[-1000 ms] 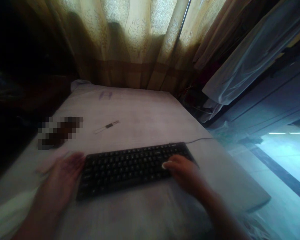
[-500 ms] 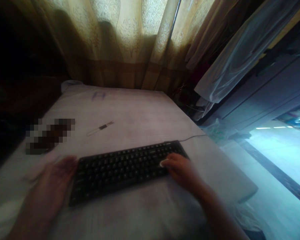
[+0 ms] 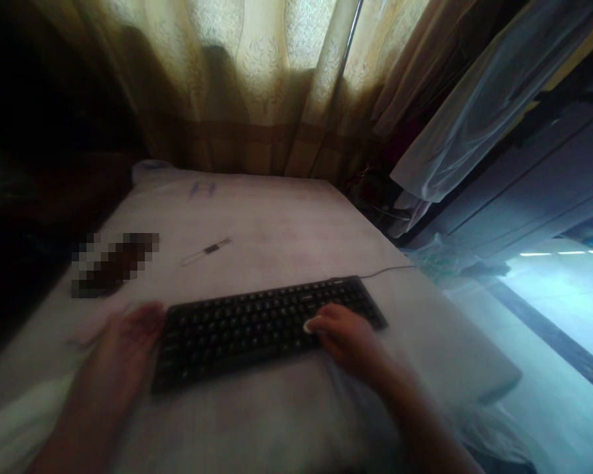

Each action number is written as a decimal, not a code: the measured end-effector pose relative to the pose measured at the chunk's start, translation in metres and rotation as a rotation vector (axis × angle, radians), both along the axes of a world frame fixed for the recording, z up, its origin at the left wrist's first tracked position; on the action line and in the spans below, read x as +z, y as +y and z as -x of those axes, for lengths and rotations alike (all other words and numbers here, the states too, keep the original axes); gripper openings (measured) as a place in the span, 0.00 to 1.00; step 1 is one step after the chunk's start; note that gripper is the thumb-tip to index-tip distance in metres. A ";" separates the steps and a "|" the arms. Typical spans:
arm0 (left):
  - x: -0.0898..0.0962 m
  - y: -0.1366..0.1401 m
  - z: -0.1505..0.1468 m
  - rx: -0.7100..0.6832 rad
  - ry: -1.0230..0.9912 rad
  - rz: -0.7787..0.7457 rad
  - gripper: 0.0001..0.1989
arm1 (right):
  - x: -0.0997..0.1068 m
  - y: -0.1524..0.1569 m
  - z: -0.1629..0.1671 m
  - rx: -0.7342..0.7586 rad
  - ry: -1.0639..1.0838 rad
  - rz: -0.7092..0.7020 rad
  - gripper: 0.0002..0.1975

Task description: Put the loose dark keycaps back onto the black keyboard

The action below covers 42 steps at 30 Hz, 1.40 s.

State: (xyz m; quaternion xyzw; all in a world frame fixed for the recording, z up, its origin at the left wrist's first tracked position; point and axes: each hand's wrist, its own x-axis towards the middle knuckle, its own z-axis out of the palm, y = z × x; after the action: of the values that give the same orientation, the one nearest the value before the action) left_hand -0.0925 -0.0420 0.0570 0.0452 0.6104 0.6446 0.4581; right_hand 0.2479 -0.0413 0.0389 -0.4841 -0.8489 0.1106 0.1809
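A black keyboard (image 3: 237, 336) lies at a slant on a pale sheet-covered surface (image 3: 261, 217). My right hand (image 3: 343, 336) is over its right part, fingers closed on a small white pad-like piece (image 3: 312, 324) pressed near the keys; its exact kind cannot be made out. At the keyboard's left end, my left hand (image 3: 133, 336) rests with its fingers stretched out along the edge, palm towards the keyboard. That hand is somewhat blurred, and I see nothing held in it.
A thin looped cord with a small dark block (image 3: 211, 249) lies beyond the keyboard. A pixelated dark object (image 3: 116, 264) is at the left. The keyboard's cable (image 3: 390, 268) runs right. A patterned curtain (image 3: 261, 72) hangs behind, with white cloth (image 3: 445, 151) hanging at the right.
My right hand has slid left across the keys with the white piece. My left hand stays at the keyboard's left edge. The whole view has shifted slightly.
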 end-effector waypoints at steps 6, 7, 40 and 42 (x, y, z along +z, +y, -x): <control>-0.002 -0.003 0.001 -0.027 -0.027 -0.058 0.20 | 0.003 0.004 -0.016 -0.104 -0.086 0.011 0.16; -0.002 -0.004 0.001 -0.029 -0.030 -0.062 0.21 | 0.005 0.004 -0.013 -0.098 -0.079 0.010 0.16; -0.011 -0.007 0.017 -0.017 -0.124 -0.148 0.20 | 0.000 -0.013 0.151 0.315 -0.046 -0.017 0.08; -0.009 -0.007 0.016 -0.016 -0.126 -0.145 0.20 | -0.002 -0.013 0.140 0.285 -0.034 -0.020 0.10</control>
State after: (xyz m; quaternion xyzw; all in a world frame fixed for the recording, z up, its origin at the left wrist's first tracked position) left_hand -0.1090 -0.0488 0.0477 0.0427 0.5318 0.6849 0.4963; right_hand 0.1080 -0.0542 0.0368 -0.3585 -0.9131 0.1186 0.1536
